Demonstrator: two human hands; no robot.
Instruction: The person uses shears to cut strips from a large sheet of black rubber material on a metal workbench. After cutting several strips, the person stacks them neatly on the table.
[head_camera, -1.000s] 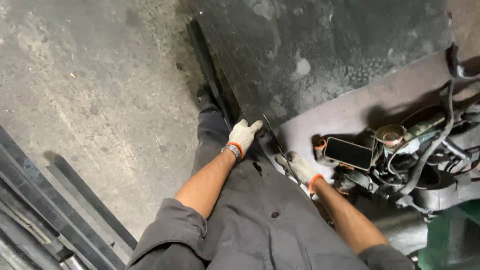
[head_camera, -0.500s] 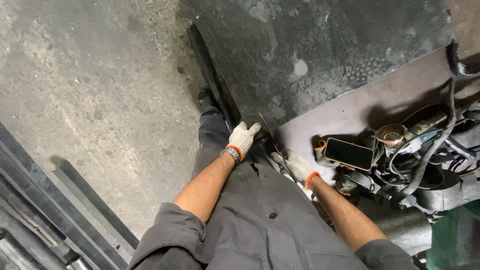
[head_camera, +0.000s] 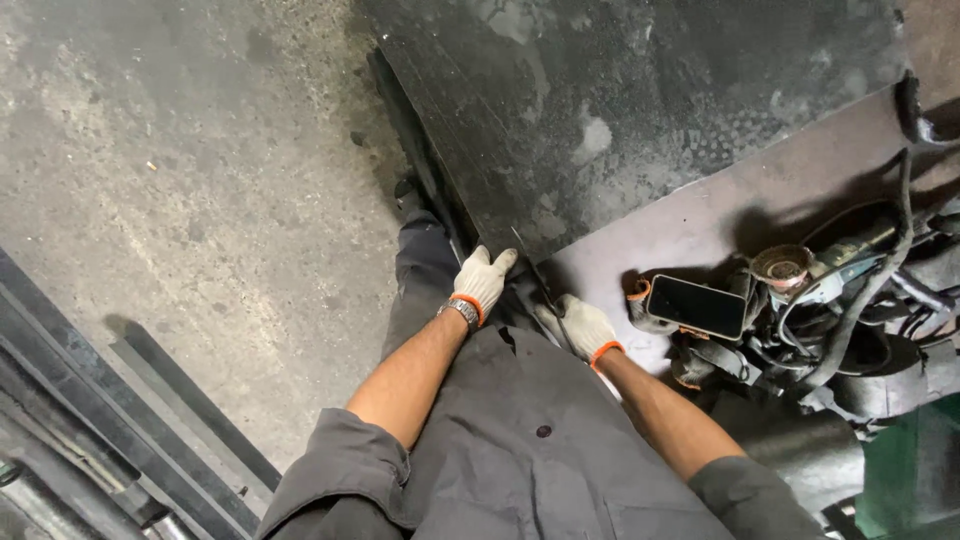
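Both gloved hands sit almost where they were half a second ago; the right hand (head_camera: 585, 325) has slid a little nearer the body along the edge of the dark metal sheet (head_camera: 620, 110), and the view has shifted slightly. That sheet, large, black and scuffed, lies flat on a grey-brown plate (head_camera: 700, 220) and overhangs toward the person, its near corner just in front of the grey work shirt (head_camera: 530, 450). A thin dark strip (head_camera: 540, 290), too narrow to tell whether it is a blade or a rule, runs along that edge between the two hands. The left hand (head_camera: 482, 280) rests at the sheet's corner, fingers extended and close together, fingertips touching the edge; a wristwatch (head_camera: 462, 310) shows under the glove's orange cuff. The right hand lies palm down beside the strip, fingers curled loosely; I cannot tell whether it pinches the strip.

Just right of the right hand, a dark phone (head_camera: 710, 305) lies screen up on the plate. Beyond it sits an angle grinder (head_camera: 790, 270) with a rusty wire cup amid tangled black cables (head_camera: 870, 300). To the left is bare concrete floor (head_camera: 180, 170), with dark steel bars (head_camera: 110, 420) lying at the lower left.
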